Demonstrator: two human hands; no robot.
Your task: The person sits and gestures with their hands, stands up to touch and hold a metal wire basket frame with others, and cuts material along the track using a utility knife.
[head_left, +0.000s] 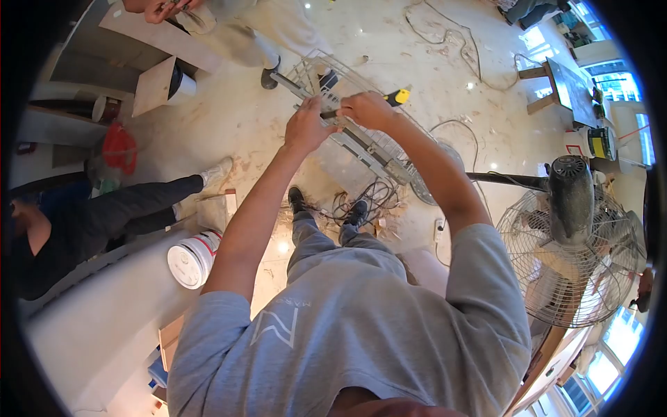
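Both my hands are at a long metal rail assembly [375, 151] joined to a wire rack [316, 68], held out in front of me. My left hand [308, 126] has its fingers closed around the rail near its middle. Close beside it, my right hand [368, 111] is bent over the rail with its fingers pressed together; what lies between them is too small to make out. A yellow and black tool [398, 96] sticks out just beyond my right hand. Part of the rail is hidden behind my fingers.
A large standing fan [571, 236] is at the right. Coiled cables [372, 201] lie near my feet. A white bucket [193, 260] stands at the left, near a person in dark trousers [139, 201]. Another person's hands [163, 8] show at the top left.
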